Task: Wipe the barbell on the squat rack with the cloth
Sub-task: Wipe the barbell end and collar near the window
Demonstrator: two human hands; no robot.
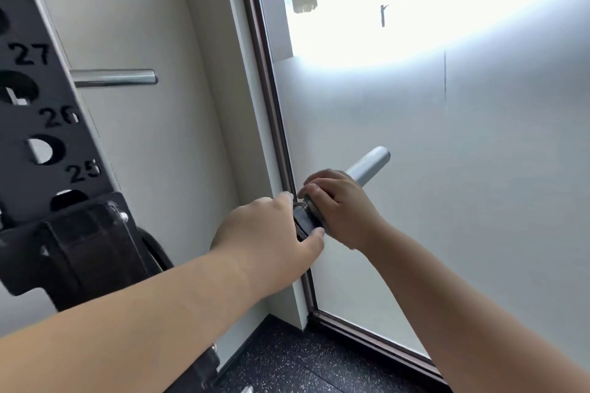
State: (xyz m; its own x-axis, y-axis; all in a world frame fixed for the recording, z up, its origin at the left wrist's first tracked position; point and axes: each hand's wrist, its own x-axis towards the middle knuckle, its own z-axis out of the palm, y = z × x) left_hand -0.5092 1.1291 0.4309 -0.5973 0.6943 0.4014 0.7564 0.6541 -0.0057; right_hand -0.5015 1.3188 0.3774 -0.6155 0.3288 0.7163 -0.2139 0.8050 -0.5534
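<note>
The smooth grey steel barbell (pixel 370 163) sits by the black numbered squat rack upright (pixel 41 137) on the left, its sleeve end poking out far right toward the frosted glass window (pixel 463 185). The left hand (pixel 268 230) is wrapped round a black clamp collar (pixel 305 222) on the sleeve, and the right hand (pixel 338 201) is curled over the bar just past it. There's no cloth I can see. My guess is the collar's the job right now, so brace the bar with the right and slide the clamp straight along, no twisting.
</note>
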